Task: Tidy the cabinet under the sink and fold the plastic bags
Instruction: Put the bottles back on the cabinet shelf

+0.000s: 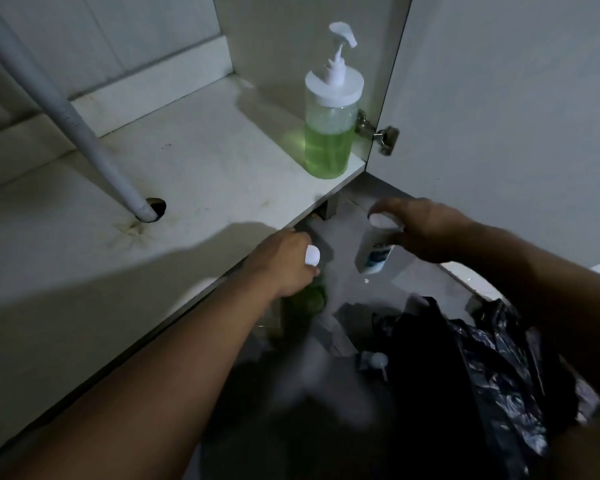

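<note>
My left hand (pixel 284 261) grips the top of a green bottle (pixel 309 299) with a white cap, just in front of the cabinet floor's front edge. To its right my right hand (pixel 426 230) holds a small white bottle (pixel 374 258) with a blue label by its cap end, above the grey floor. A tall pump bottle (pixel 329 129) of green liquid stands upright on the white cabinet floor (pixel 194 174) at its right front corner. A crumpled black plastic bag (pixel 465 368) lies on the floor at the lower right, under my right forearm.
A white drain pipe (pixel 66 116) slants down into a hole in the cabinet floor at the left. The open cabinet door (pixel 499 116) hangs on a metal hinge (pixel 378 133) at the right. Small blurred items and a white cap (pixel 378 360) lie on the floor near the bag.
</note>
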